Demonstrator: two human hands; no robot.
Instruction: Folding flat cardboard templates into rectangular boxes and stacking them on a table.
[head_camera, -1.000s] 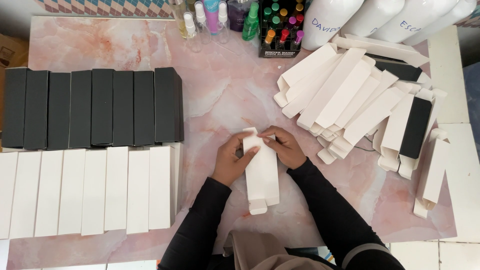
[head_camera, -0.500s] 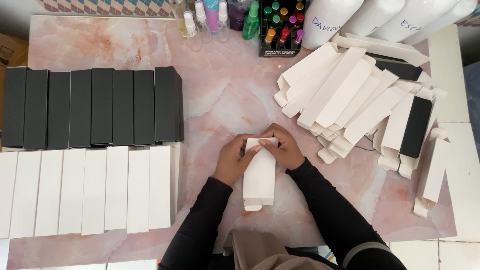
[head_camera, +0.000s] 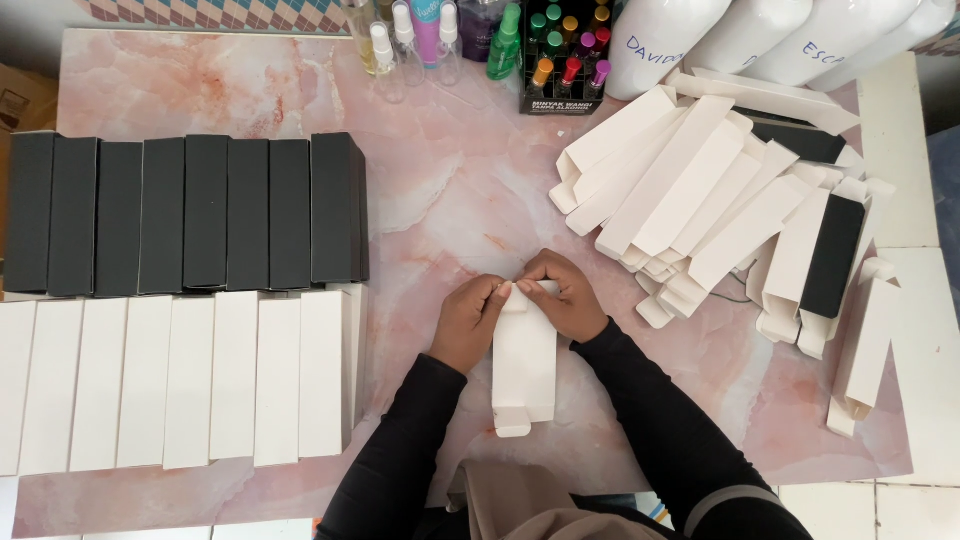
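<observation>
Head view, looking straight down: tall white cardboard carton (head_camera: 524, 365) lying lengthwise on the pink marbled tabletop (head_camera: 440, 200), right in front of the body, already opened out into a box shape. Far end under the fingers, its tuck flap seemingly being pressed shut; near end not yet closed, a small tab sticking out at the lower left corner. Judged from that, roughly midway on this one carton: body formed, one end being closed, the other left to do.

Left hand (head_camera: 468, 322) curled over the carton's top left corner, fingertips bent and pinching the flap edge. Right hand (head_camera: 565, 297) likewise curled over the top right corner, fingers pressing down on the same flap. Neither hand spread flat; both gripping the carton's far end, fingertips almost touching each other.

Further out to the left, done work: a row of finished white boxes (head_camera: 185, 380) lying side by side, and above it a row of finished black boxes (head_camera: 190, 215). To the right, a loose heap of flat white carton blanks (head_camera: 690, 195), a few black ones among them, not yet folded. Along the far edge, small spray bottles (head_camera: 410, 40) and large white bottles (head_camera: 790, 35).
</observation>
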